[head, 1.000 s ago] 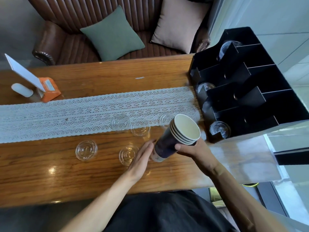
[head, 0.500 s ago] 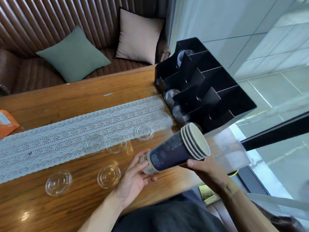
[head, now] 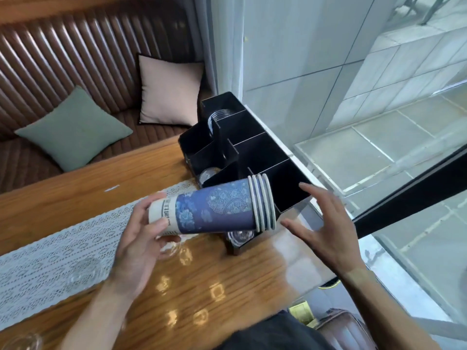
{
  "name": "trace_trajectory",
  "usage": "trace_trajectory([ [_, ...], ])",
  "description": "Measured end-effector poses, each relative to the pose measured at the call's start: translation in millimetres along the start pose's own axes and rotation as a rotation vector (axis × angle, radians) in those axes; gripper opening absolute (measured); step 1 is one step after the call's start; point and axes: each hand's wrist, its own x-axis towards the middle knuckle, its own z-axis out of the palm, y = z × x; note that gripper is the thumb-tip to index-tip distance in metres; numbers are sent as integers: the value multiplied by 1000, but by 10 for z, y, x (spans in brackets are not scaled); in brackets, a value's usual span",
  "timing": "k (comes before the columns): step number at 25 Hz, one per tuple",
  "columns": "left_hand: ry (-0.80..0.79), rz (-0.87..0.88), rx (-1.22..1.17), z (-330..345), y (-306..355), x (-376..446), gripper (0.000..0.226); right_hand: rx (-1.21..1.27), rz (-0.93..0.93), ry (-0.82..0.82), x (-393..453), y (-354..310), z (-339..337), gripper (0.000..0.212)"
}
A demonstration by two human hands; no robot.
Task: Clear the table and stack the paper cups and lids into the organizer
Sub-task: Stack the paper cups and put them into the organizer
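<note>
A stack of several nested blue paper cups lies on its side in the air, rims pointing right toward the black organizer. My left hand grips the stack at its white base end. My right hand hovers just right of the rims with fingers spread, touching nothing. The organizer stands at the table's right end; clear lids sit in its far compartment, and more clear lids show in a near one. Blurred clear lids lie on the lace runner.
The wooden table has its right edge just past the organizer, beside a glass wall. A brown bench with a green cushion and a beige cushion runs behind the table. One more clear lid lies at the bottom left.
The view swung right toward the organizer. The cup stack tipped flatter and moved closer to it. My right hand let go of the stack and opened beside the rims.
</note>
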Motion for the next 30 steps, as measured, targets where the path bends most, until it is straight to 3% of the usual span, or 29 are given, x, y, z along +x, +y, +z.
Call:
trace_trajectory([
  [3,14,132,227,316,315,280,47,-152,21,-154,337,273,4,118],
  [6,13,223,472,685,509,484,48,-219,41,-328,543,395,107,133],
  [17,-119,410,1322,1602,736,824,52,-179,52,-382,554,471,205,137],
  [21,-248,451,1554,1822,619,956,54,-126,57,-366,552,482,207,134],
  [30,-564,415,1748,1971,-65,1255,56,-179,50,-405,560,476,221,133],
])
